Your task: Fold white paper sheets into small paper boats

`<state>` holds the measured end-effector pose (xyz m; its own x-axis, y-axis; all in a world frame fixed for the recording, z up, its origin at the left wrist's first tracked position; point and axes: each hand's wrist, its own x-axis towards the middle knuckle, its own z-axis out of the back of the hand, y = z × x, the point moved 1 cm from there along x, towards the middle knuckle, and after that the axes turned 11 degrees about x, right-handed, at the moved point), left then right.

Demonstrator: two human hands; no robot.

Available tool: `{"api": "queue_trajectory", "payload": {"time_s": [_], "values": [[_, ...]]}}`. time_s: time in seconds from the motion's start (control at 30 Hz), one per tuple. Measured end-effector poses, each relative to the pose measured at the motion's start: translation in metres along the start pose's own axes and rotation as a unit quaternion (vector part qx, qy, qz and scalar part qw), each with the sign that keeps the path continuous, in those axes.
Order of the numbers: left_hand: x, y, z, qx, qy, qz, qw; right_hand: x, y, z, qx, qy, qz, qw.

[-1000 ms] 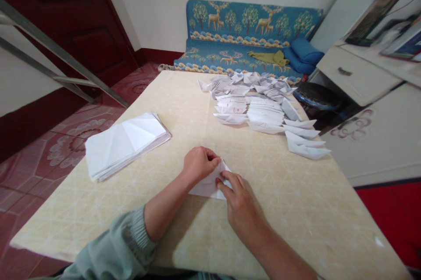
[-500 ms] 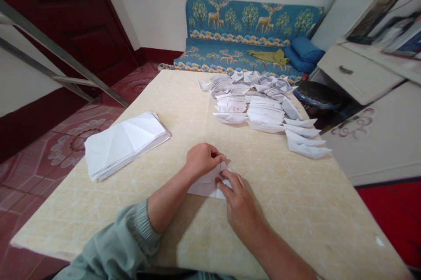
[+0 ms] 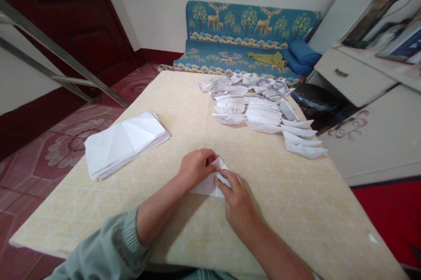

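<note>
Two bare hands hold one folded piece of white paper (image 3: 208, 187) on a pale yellow patterned table (image 3: 289, 210), closer to its front edge than its back edge. The left hand (image 3: 196, 169) pinches the top of the paper with curled fingers, and the right hand (image 3: 237, 201) grips its side with the fingertips. Near the left edge lies a neat stack of flat white folded paper (image 3: 123, 144). Toward the back right corner sits a big heap of small white paper boats (image 3: 253, 113). If a hand lets go too soon, the paper could spring open. Pressing too hard could tear it or bend it in the wrong place. A bump could push boats off the right edge.
</note>
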<state>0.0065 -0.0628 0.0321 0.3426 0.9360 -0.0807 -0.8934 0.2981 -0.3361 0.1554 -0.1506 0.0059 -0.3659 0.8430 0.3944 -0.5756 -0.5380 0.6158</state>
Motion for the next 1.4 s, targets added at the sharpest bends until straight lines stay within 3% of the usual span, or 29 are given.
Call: {"api": "queue_trajectory", "payload": {"time_s": [0.1, 0.47, 0.6, 0.87, 1.1, 1.27, 1.4], "values": [[-0.013, 0.005, 0.001, -0.009, -0.026, -0.007, 1.000, -0.001, -0.002, -0.001, 0.002, -0.007, 0.004, 1.000], [-0.044, 0.032, 0.009, -0.008, -0.012, -0.002, 1.000, -0.001, -0.003, -0.001, 0.002, -0.022, 0.017, 1.000], [-0.037, 0.026, 0.010, 0.001, 0.012, 0.019, 1.000, -0.001, -0.003, -0.001, 0.005, -0.019, 0.019, 1.000], [-0.001, 0.002, -0.002, 0.004, -0.045, -0.013, 0.999, 0.001, 0.001, 0.002, -0.007, -0.017, 0.018, 1.000], [0.028, -0.006, 0.004, 0.048, -0.009, 0.066, 0.997, 0.001, 0.000, 0.003, 0.002, -0.022, 0.023, 0.999], [0.017, -0.008, 0.005, 0.058, -0.016, 0.032, 0.998, 0.002, 0.001, 0.004, 0.003, -0.015, 0.016, 1.000], [-0.002, -0.005, 0.004, 0.072, 0.018, 0.040, 0.996, 0.002, 0.001, 0.004, 0.008, -0.017, 0.015, 1.000]]}}
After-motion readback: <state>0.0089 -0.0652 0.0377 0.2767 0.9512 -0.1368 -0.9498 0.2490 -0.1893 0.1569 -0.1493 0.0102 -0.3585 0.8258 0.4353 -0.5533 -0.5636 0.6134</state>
